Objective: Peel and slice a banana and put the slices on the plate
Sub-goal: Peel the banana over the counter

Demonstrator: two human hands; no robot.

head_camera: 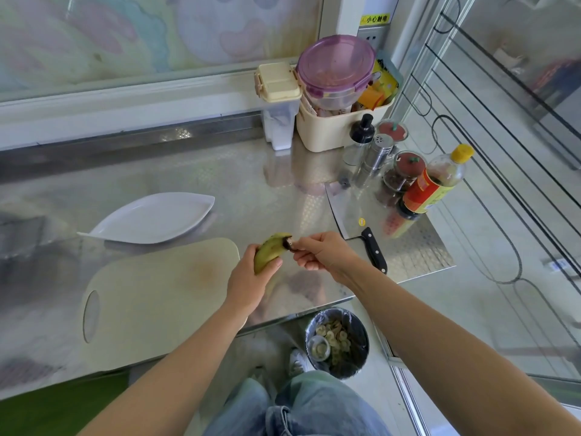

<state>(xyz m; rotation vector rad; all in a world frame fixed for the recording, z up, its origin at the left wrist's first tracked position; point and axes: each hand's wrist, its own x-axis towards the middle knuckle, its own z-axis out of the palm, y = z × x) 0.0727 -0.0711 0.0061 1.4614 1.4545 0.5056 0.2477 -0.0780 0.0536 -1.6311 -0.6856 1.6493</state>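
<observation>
You are standing at a shiny steel counter (pixel 195 177) in a corner, with a pastel wall panel behind it and glass to your right. The head view is the only one, and it shows everything you need. A pale cutting board (pixel 147 297) lies in front of you, and the white leaf-shaped plate (pixel 151 218) sits empty just beyond it. The cleaver (pixel 356 215) rests flat on the counter to your right, black handle toward you, next to a cluster of bottles and jars (pixel 405 177). A lined bin (pixel 338 343) stands on the floor below the counter edge.

The banana (pixel 267 251) is in the air above the right edge of the board, still fully in its skin. Your left hand (pixel 248 278) is wrapped around its lower half, fingers closed on it. Your right hand (pixel 320 251) has its fingers pinched on the dark stem tip.

This looks like the very start of peeling. Keep the left grip firm but gentle so you don't bruise the fruit. Bend the stem sharply toward you to crack the skin, then pull the strip down along the length. If the stem only bends, nick the skin with a nail. Stay over the board, and drop the peel in the bin afterwards.
</observation>
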